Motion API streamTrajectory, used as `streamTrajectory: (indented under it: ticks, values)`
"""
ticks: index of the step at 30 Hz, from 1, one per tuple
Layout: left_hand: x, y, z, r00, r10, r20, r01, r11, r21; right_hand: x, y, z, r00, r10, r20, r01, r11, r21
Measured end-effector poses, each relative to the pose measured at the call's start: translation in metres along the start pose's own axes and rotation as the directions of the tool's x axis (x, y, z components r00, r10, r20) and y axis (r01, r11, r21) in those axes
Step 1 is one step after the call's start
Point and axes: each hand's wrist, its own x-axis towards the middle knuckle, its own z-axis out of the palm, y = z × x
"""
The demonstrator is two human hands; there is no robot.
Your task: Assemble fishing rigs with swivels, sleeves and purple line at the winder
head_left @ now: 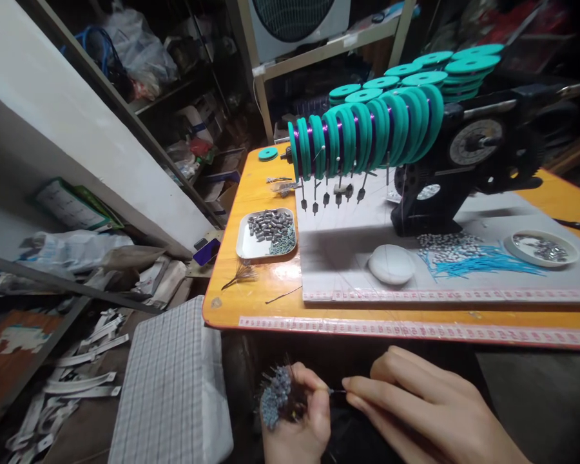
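Your left hand (294, 419) closed on bundle of grey-tipped wires (276, 394), below table edge. Your right hand (415, 403) curled, fingertips (350, 385) at thin dark stem (337, 390) poking from left fingers; pinch or not, cannot tell. Ahead on orange table (251, 309): metal tray (251, 253), green spools (362, 135).
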Motion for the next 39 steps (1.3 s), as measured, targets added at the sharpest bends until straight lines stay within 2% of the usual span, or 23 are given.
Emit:
streamTrajectory:
  ticks: [5, 12, 18, 20, 25, 29, 34, 39]
  values:
    - [0.000, 0.003, -0.004, 0.993, -0.115, 0.013, 0.115, 0.993, -0.033, 0.002, -0.001, -0.001, 1.000, 0.024, 0.005, -0.024, 0.999, 0.030]
    - [-0.001, -0.002, -0.004, 0.970, -0.214, 0.117, 0.227, 0.967, -0.118, 0.001, 0.000, 0.002, 0.998, 0.054, -0.021, -0.053, 0.997, 0.059]
    - [-0.004, 0.014, 0.003, 0.921, -0.329, 0.207, 0.382, 0.868, -0.318, 0.002, 0.001, 0.005, 0.993, 0.114, -0.012, -0.111, 0.982, 0.154]
    - [-0.004, 0.015, 0.006, 0.921, -0.331, 0.205, 0.385, 0.854, -0.350, 0.004, 0.001, 0.007, 0.994, 0.108, -0.032, -0.100, 0.978, 0.182]
    - [-0.003, 0.011, 0.008, 0.966, -0.235, 0.107, 0.255, 0.927, -0.276, 0.000, 0.005, 0.017, 0.992, 0.080, -0.101, -0.052, 0.966, 0.255]
    - [0.000, 0.010, 0.004, 0.952, -0.258, 0.167, 0.295, 0.920, -0.258, -0.006, 0.011, 0.023, 0.989, 0.089, -0.120, -0.055, 0.962, 0.268]
    - [0.007, 0.015, -0.004, 0.908, -0.241, 0.344, 0.321, 0.926, -0.199, -0.004, 0.014, 0.019, 0.993, 0.014, -0.117, -0.001, 0.994, 0.107]
    - [0.008, 0.025, -0.010, 0.906, -0.287, 0.311, 0.353, 0.918, -0.181, 0.002, 0.009, 0.012, 0.998, -0.052, -0.018, 0.051, 0.997, -0.049]
